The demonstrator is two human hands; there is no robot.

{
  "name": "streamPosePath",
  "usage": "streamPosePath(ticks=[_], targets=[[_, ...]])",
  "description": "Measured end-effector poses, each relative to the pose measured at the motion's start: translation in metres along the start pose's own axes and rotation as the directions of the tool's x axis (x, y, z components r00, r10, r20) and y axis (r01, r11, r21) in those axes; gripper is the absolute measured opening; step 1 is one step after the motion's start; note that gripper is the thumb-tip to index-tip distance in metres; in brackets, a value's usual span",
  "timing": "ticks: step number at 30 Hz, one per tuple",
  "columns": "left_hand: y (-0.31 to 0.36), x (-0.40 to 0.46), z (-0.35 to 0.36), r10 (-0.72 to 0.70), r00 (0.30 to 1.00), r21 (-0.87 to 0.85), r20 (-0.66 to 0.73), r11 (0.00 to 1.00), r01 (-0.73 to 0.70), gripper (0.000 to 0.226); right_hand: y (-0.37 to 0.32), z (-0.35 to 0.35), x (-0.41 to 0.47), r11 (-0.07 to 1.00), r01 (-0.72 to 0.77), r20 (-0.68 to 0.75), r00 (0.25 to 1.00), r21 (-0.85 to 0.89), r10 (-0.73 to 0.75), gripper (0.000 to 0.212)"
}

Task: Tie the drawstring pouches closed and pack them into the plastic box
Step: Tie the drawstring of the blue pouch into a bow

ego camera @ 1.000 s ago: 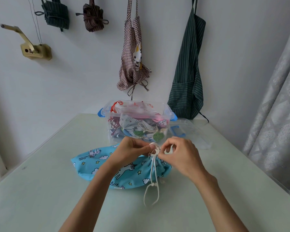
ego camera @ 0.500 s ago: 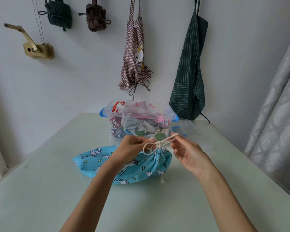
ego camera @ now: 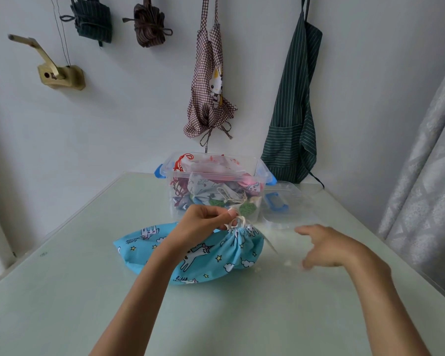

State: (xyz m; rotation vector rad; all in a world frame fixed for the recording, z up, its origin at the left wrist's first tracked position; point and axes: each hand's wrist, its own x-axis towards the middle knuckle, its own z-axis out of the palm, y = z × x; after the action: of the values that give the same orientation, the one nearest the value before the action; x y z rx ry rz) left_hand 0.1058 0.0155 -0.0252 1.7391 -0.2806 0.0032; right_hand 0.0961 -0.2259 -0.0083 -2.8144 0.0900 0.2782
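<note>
A blue unicorn-print drawstring pouch [ego camera: 203, 255] lies on the pale green table [ego camera: 62, 291], its gathered neck at the right end. My left hand [ego camera: 203, 222] pinches the white drawstring [ego camera: 238, 222] at that neck. To the right of the pouch, my right hand [ego camera: 326, 246] is blurred, with fingers spread and nothing visible in it. Just behind the pouch stands the clear plastic box [ego camera: 252, 168] with blue latches, holding several tied pouches.
The box's clear lid [ego camera: 290, 204] lies flat to the right of the box. Aprons [ego camera: 293, 98] and bundled cloths hang on the wall behind. A grey curtain [ego camera: 427, 163] hangs along the table's right edge. A brass fitting [ego camera: 59, 75] is mounted on the wall at left.
My right hand has let go of the drawstring and swung away to the right of the pouch. The left hand stays pinched on the cord at the neck.
</note>
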Motion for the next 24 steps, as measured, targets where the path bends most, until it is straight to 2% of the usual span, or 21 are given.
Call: streamPosePath(ticks=[1, 3, 4, 5, 8, 10, 11, 13, 15, 18, 21, 24], targets=[[0.000, 0.000, 0.000, -0.003, 1.000, 0.015, 0.008, 1.000, 0.003, 0.027, -0.004, -0.001, -0.003, 0.999, 0.052, 0.019, 0.998, -0.016, -0.052, 0.067], [-0.001, 0.000, 0.001, -0.013, 0.999, 0.040, 0.031, 0.999, 0.012, 0.029, -0.015, -0.002, -0.007, 0.963, 0.248, -0.180, 0.957, 0.102, -0.227, 0.044], [-0.002, -0.001, 0.002, -0.014, 0.999, 0.048, 0.041, 0.999, 0.012, 0.030, -0.023, -0.001, -0.008, 0.920, 0.355, -0.294, 0.908, 0.166, -0.298, 0.031], [-0.002, -0.001, 0.003, -0.016, 0.999, 0.059, 0.052, 0.998, 0.013, 0.030, -0.030, 0.001, -0.009, 0.870, 0.436, -0.350, 0.871, 0.229, -0.345, 0.021], [0.000, -0.003, 0.005, -0.025, 0.998, 0.065, 0.065, 0.998, 0.021, 0.027, -0.046, 0.012, -0.010, 0.796, 0.514, -0.234, 0.857, 0.319, -0.459, 0.014], [0.003, -0.004, 0.004, -0.021, 0.998, 0.038, 0.057, 0.999, 0.019, 0.023, -0.048, 0.020, -0.007, 0.799, 0.507, -0.164, 0.862, 0.323, -0.480, 0.015], [0.004, -0.004, 0.004, -0.019, 0.999, 0.027, 0.045, 0.999, 0.018, 0.021, -0.047, 0.023, -0.004, 0.791, 0.514, -0.195, 0.858, 0.331, -0.475, 0.014], [0.003, -0.005, 0.006, -0.020, 1.000, 0.017, -0.011, 1.000, 0.021, 0.022, -0.045, 0.026, 0.000, 0.780, 0.538, -0.361, 0.830, 0.319, -0.425, 0.013], [0.002, -0.004, 0.007, -0.012, 0.993, -0.008, -0.116, 1.000, 0.011, 0.025, -0.042, 0.027, 0.004, 0.774, 0.564, -0.524, 0.770, 0.289, -0.365, 0.014], [0.003, -0.002, 0.004, -0.031, 0.951, -0.094, -0.309, 0.996, 0.002, 0.022, -0.036, 0.022, 0.004, 0.812, 0.541, -0.619, 0.721, 0.221, -0.311, 0.015], [0.003, -0.003, -0.001, -0.039, 0.927, -0.055, -0.372, 0.998, 0.020, 0.018, -0.030, 0.021, 0.006, 0.823, 0.513, -0.529, 0.782, 0.245, -0.330, 0.016], [-0.001, -0.003, -0.006, -0.055, 0.927, -0.062, -0.371, 0.997, 0.035, 0.015, -0.035, 0.021, 0.003, 0.715, 0.530, -0.338, 0.846, 0.456, -0.413, 0.016]])
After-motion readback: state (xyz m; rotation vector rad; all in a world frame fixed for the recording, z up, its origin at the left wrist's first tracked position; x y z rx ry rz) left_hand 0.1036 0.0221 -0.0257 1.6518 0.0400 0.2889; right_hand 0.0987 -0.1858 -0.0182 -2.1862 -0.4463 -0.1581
